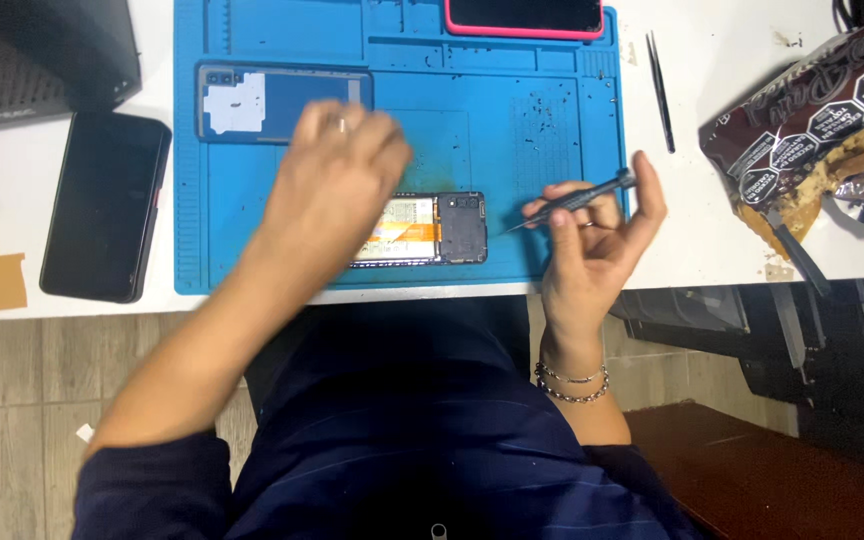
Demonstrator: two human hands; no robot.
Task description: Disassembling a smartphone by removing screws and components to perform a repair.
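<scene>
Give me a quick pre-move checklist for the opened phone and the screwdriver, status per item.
1. Opened phone lies flat on the blue mat: ok.
2. Right hand grips the screwdriver, tip aimed at the phone: ok.
3. Tip seated on a screw: not ok, it is short of the phone's edge.
4. Left hand steadying the phone: cannot tell, blurred.
5. Removed back cover lies apart from the phone: ok.
6. Loose screws accounted for: cannot tell, too small.

An opened phone (432, 229) lies flat at frame center, back removed, black inner cover and orange cable exposed, beside a slim screwdriver (572, 200) pointing left toward it.
</scene>
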